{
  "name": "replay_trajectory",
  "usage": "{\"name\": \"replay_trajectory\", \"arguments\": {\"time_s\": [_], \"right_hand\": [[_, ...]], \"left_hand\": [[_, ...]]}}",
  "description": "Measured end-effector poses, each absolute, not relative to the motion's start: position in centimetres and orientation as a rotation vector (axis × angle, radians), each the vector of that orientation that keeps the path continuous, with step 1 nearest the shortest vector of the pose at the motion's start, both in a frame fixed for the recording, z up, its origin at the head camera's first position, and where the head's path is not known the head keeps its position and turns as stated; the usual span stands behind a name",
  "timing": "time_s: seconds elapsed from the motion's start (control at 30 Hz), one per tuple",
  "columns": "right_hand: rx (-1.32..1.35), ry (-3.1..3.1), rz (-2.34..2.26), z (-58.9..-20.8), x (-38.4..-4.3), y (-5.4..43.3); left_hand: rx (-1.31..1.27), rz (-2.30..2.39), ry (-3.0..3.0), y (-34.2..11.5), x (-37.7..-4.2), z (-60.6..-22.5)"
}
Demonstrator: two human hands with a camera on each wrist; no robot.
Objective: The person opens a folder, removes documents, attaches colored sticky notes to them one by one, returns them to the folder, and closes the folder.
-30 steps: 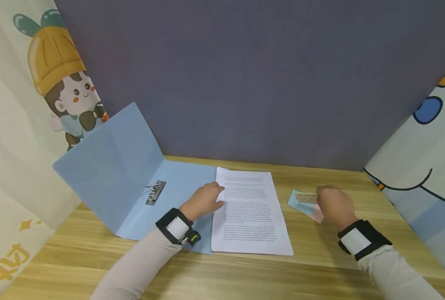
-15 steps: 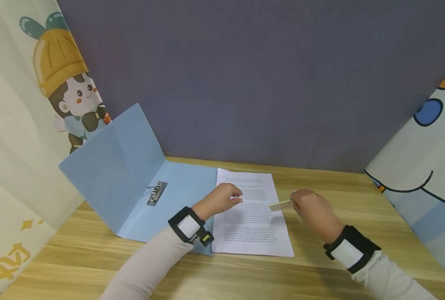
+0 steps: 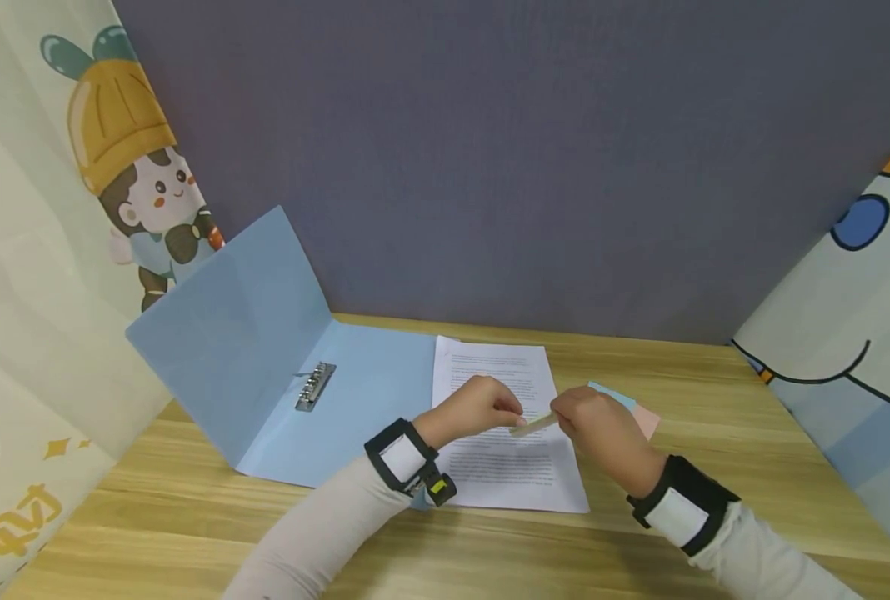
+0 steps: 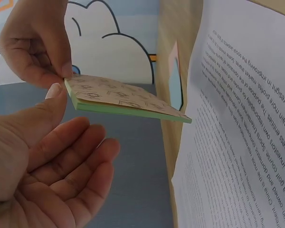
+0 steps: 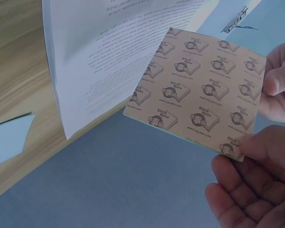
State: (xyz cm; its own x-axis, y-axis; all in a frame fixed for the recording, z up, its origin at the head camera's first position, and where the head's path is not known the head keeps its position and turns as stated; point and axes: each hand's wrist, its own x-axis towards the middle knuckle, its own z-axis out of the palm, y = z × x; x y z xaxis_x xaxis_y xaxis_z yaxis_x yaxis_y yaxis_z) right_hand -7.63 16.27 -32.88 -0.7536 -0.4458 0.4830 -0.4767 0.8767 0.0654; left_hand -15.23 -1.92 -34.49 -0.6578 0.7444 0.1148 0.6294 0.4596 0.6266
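My right hand (image 3: 602,433) pinches a corner of a sticky note pad (image 5: 194,90) between thumb and fingers, above the printed papers (image 3: 512,475). The pad's tan printed backing faces up, and a green edge shows below it in the left wrist view. Close to the pad's other end is my left hand (image 3: 471,414), its fingers loosely bent and spread below the pad (image 4: 123,95). The left thumb lies at or near the pad's edge; whether it touches cannot be told.
A blue folder (image 3: 377,358) stands open at left, its metal clip (image 3: 315,387) near the spine; the papers overlap its right side. Behind my right hand lie a light blue piece (image 3: 612,393) and a pink piece (image 3: 647,421). A dark panel (image 3: 490,167) rises behind the table.
My right hand has lifted the sticky note pad off the blue and pink pieces and brought it left over the papers. The left hand has moved right from the papers' left edge towards it.
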Motion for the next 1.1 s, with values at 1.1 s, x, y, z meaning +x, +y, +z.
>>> {"name": "replay_trajectory", "arguments": {"time_s": [1.1], "right_hand": [[0.810,-2.496,0.066,-33.3,-6.8,15.5]], "left_hand": [[1.126,0.958,2.345,-2.8,-15.5,-35.2]]}}
